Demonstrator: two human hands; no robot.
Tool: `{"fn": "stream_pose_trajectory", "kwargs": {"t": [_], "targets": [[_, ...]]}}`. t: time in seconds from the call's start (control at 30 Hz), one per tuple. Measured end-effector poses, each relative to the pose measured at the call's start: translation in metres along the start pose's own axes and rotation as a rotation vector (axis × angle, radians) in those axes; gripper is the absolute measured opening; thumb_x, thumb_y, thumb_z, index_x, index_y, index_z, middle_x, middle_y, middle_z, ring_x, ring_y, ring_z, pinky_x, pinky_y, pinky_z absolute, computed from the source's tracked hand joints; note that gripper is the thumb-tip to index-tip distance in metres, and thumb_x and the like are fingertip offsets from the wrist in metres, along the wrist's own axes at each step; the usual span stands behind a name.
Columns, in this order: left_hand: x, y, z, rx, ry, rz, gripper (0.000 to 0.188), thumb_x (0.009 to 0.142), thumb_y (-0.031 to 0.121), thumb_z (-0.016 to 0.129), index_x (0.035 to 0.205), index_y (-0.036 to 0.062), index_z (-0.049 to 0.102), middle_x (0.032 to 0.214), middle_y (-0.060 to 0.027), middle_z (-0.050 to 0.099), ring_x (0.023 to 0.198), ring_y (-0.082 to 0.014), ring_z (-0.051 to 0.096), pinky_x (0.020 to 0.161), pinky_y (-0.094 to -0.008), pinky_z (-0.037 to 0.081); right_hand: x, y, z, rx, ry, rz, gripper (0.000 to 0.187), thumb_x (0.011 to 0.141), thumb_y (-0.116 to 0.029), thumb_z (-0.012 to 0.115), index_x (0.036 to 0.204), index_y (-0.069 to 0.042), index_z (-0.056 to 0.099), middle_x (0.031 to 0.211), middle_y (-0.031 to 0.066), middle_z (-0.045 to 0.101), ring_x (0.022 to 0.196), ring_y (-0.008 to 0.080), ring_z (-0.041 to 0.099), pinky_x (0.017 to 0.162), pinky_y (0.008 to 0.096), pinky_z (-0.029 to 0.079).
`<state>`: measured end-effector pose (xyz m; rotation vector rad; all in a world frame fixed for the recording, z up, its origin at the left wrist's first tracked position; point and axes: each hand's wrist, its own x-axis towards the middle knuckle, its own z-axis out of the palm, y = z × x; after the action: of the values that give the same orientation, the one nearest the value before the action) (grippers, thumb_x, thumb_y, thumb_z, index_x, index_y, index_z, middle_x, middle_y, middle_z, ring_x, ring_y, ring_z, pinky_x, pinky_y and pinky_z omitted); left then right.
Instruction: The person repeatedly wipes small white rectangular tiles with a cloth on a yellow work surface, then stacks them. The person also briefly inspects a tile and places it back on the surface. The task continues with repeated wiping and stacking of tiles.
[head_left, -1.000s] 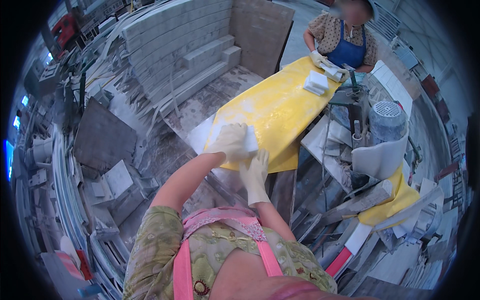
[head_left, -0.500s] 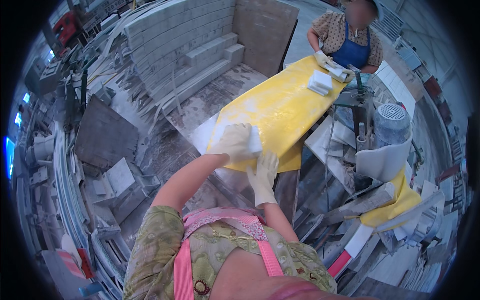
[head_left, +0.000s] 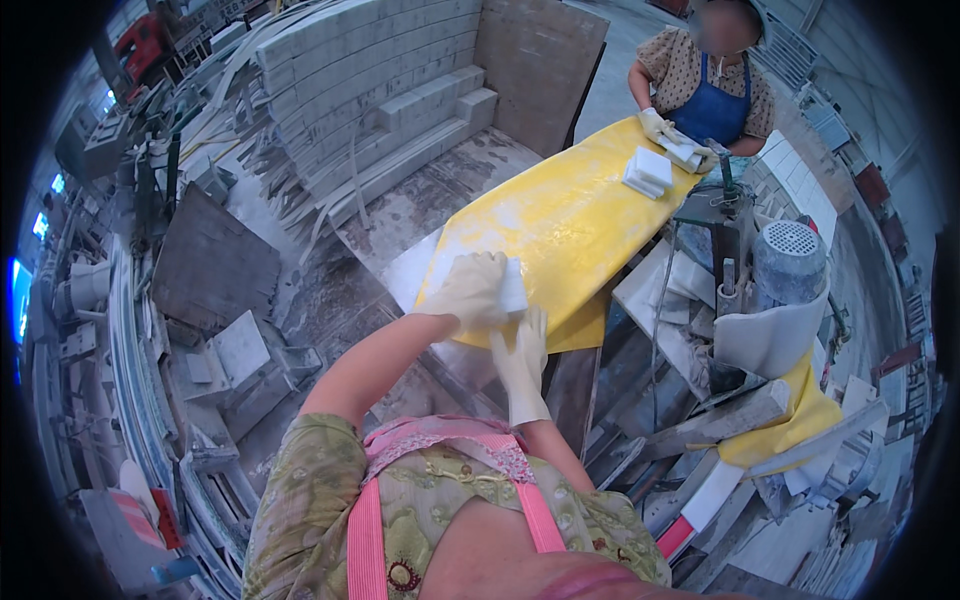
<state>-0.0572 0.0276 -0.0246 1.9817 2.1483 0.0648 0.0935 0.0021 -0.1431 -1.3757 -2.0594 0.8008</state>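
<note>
At the near end of the yellow sheet [head_left: 575, 215], the person's gloved left hand [head_left: 477, 285] was curled over the left side of a white block [head_left: 513, 290], apparently clasping it. The gloved right hand [head_left: 520, 355] lay just nearer the body, fingers extended, thumb apart, and tips close to the block's near edge; whether they touched it could not be told. The two hands were close together but on separate spots.

Handling the block well probably called for a firm, even hold from the left hand, with the block kept flat. The right palm would likely serve best squared against the near edge as a stop, fingertips clear of the underside. Since the sheet looked slick and dusty, smoothing out any fold beneath the block seemed wise.

Beyond the hands, near the co-worker [head_left: 715, 95], sat a pile of white pieces [head_left: 648, 172]. No label showed on block or sheet. Far off to the left hand's upper left, a dark panel [head_left: 215, 18] bore small pale lettering.
</note>
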Motion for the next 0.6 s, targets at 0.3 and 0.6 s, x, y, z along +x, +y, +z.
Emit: {"fn": "stream_pose_trajectory", "kwargs": {"t": [0.3, 0.6], "targets": [[-0.001, 0.005, -0.002, -0.017, 0.005, -0.035, 0.075, 0.062, 0.041, 0.085, 0.118, -0.0012, 0.057, 0.111, -0.0226, 0.067, 0.105, -0.0364, 0.067, 0.091, -0.0409, 0.054, -0.008, 0.019, 0.011, -0.073, 0.141, -0.194, 0.077, 0.089, -0.032, 0.069, 0.149, 0.006, 0.041, 0.157, 0.0315, 0.034, 0.15, 0.0445, 0.028, 0.123, 0.0521, 0.023], [-0.011, -0.004, 0.005, -0.136, 0.166, 0.065, 0.06, 0.071, 0.042, 0.079, 0.108, -0.002, 0.063, 0.107, -0.0237, 0.068, 0.102, -0.0372, 0.067, 0.091, -0.0432, 0.053, -0.004, 0.056, 0.009, -0.37, 0.034, -0.286, 0.061, 0.092, -0.03, 0.066, 0.141, 0.002, 0.052, 0.154, 0.0296, 0.041, 0.147, 0.0425, 0.035, 0.123, 0.0568, 0.02]]}}
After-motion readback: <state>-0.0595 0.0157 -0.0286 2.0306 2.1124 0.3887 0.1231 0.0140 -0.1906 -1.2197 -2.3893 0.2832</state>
